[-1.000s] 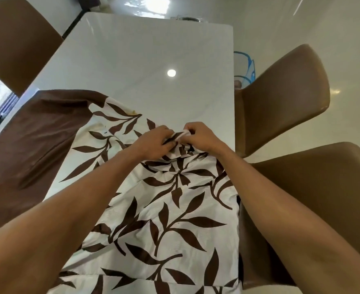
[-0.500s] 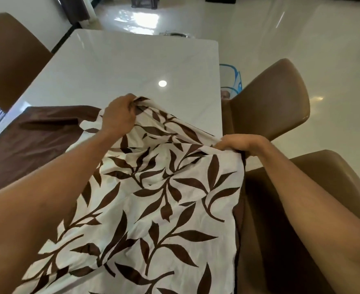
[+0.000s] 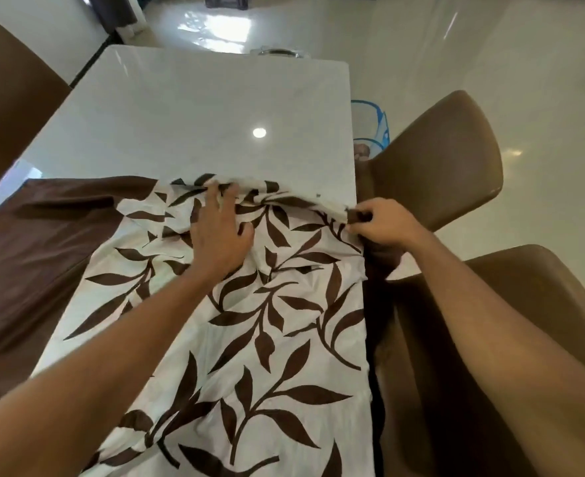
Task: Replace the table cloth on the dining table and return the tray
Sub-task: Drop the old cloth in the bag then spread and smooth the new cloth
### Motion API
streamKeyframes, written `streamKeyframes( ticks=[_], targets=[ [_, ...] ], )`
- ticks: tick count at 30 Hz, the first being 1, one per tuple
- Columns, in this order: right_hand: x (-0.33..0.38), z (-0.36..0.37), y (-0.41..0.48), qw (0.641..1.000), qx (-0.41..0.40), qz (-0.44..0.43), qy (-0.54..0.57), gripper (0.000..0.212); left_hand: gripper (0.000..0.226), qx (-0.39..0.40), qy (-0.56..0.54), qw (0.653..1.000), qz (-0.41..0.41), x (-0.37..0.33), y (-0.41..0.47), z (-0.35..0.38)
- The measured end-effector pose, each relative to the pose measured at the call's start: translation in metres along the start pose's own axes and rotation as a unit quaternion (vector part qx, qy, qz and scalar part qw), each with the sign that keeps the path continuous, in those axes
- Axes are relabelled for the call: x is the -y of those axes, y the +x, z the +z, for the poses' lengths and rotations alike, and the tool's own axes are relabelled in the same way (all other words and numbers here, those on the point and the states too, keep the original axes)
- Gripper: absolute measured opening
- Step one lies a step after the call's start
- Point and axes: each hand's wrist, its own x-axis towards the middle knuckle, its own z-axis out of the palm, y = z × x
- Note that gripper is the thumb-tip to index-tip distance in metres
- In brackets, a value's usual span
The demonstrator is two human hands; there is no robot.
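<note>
Right hand (image 3: 384,223): grip closed in a pinch on the far hem of the table cloth (image 3: 267,339), at the right edge of the tabletop (image 3: 198,115).

Left hand (image 3: 220,232): no grip taken. The fingers are spread and laid flat on the cloth, left of the pinch, with fingertips at the same bunched hem.

Between the hands the hem is raised in a ridge. Nearer than the grip, the leaf-printed cloth is spread over the tabletop. Its plain brown portion (image 3: 25,253) is draped farther left. Beyond the grip, glossy white tabletop is exposed.

Just right of the grip a brown chair (image 3: 439,160) is seen, and a nearer chair (image 3: 525,339) below it. A blue-rimmed basket (image 3: 370,132) is noted beyond the grip, beside the tabletop edge.
</note>
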Motion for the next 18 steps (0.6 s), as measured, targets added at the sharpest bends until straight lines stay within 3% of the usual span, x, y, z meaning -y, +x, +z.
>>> streamKeyframes(
  ticks=[3,6,8,10,13,15,18],
  targets=[
    [-0.004,0.003,0.014,0.999,0.006,0.001,-0.045,0.012,0.049,0.027,0.063,0.998,0.007,0.005,-0.02,0.015],
    [0.002,-0.028,0.055,0.975,-0.212,-0.016,0.061,0.033,0.05,0.02,0.073,0.997,-0.031,0.017,-0.021,0.02],
    [0.014,-0.063,0.084,0.951,-0.273,-0.034,0.141,0.06,0.055,0.009,0.081,0.996,-0.026,0.025,-0.013,0.021],
    [0.031,-0.079,0.106,0.961,-0.208,-0.045,0.174,0.084,0.058,0.013,0.077,0.997,-0.023,0.032,-0.007,0.021],
    [0.041,-0.045,0.105,0.976,-0.157,-0.023,0.148,0.061,0.061,0.034,0.094,0.995,-0.025,0.037,-0.004,0.024],
    [0.036,0.008,0.08,0.982,-0.145,0.011,0.123,0.045,0.066,0.088,0.116,0.988,-0.057,0.039,-0.004,0.03],
    [0.027,0.086,0.044,0.992,-0.124,0.021,-0.005,0.055,0.074,0.177,0.148,0.97,-0.071,0.046,-0.002,0.04]
  ],
)
